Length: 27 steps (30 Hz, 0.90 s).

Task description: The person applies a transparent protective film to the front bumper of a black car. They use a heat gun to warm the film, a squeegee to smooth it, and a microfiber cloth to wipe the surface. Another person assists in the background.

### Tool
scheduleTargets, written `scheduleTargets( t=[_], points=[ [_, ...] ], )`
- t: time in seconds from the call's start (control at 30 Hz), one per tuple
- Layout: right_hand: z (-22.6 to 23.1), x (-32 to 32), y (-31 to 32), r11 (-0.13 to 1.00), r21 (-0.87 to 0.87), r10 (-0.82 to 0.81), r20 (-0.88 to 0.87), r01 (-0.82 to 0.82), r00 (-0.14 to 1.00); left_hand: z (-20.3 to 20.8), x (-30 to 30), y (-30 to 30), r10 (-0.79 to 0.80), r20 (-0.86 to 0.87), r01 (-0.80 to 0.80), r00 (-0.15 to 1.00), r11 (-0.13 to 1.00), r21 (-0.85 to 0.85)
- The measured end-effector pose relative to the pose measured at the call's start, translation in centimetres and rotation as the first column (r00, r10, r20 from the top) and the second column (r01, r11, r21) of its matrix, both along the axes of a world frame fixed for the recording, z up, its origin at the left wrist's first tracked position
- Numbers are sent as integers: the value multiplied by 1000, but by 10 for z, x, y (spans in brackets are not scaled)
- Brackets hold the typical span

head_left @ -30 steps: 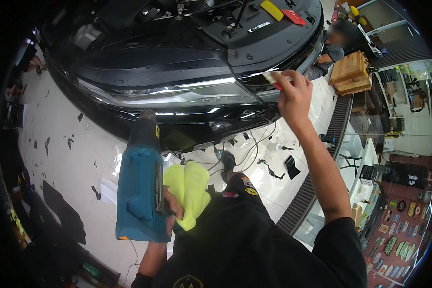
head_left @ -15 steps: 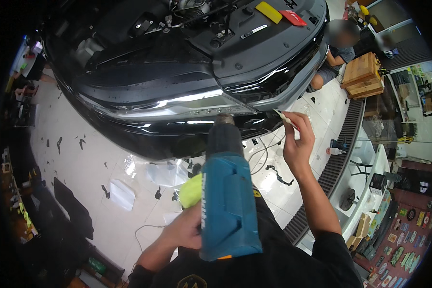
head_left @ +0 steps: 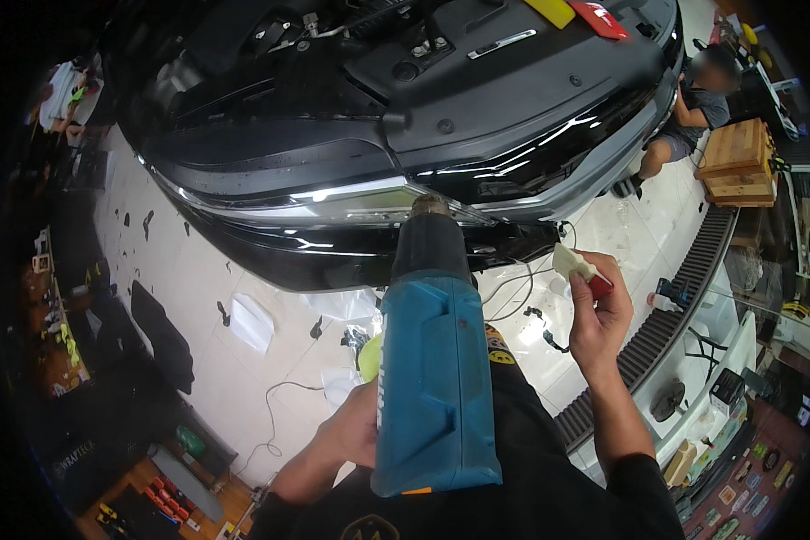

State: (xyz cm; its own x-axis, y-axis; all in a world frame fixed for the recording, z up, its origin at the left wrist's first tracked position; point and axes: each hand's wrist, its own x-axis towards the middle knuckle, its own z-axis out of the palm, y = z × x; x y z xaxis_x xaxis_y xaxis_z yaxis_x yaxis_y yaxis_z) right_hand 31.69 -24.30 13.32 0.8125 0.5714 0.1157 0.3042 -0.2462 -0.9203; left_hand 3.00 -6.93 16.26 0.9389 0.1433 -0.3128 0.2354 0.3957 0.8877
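My left hand [head_left: 346, 432] grips a blue heat gun [head_left: 432, 378], its dark nozzle [head_left: 430, 225] pointing up at the chrome strip [head_left: 351, 202] on the front of a black car [head_left: 405, 117]. My right hand [head_left: 598, 310] is lower right of the nozzle and holds a small red and white squeegee [head_left: 578, 268] just off the car's front bumper. A yellow-green cloth [head_left: 369, 355] peeks out behind the heat gun, near my waist.
A person [head_left: 693, 112] crouches at the car's far right side beside a wooden crate [head_left: 738, 162]. Wires [head_left: 513, 292] hang below the bumper. Scraps of film [head_left: 252, 319] lie on the white floor. A black floor grate [head_left: 666, 315] runs along the right; shelves with tools stand at left.
The heat gun has swung from my left side to the centre, nozzle raised to the chrome strip. My right hand has come down from the car's edge to beside the bumper.
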Motion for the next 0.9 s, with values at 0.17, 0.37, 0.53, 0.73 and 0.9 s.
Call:
scheduleTargets(
  t=[0.17,0.37,0.53,0.73,0.9],
  points=[
    [15,9,18,983,-100,167,130,-155,977,-12,0,-9,-21,44,13,999,986,166],
    [22,7,37,962,-117,262,137,-247,955,-21,0,-6,-79,86,55,993,965,255],
    [20,0,36,970,-157,201,81,-187,976,-10,11,-6,30,59,-36,998,994,107],
    [21,-4,27,994,-103,41,-16,-42,999,7,29,6,15,67,-23,998,992,121],
    [32,0,37,983,-140,150,233,-119,961,4,21,8,93,-8,-94,996,994,-64]
  ],
)
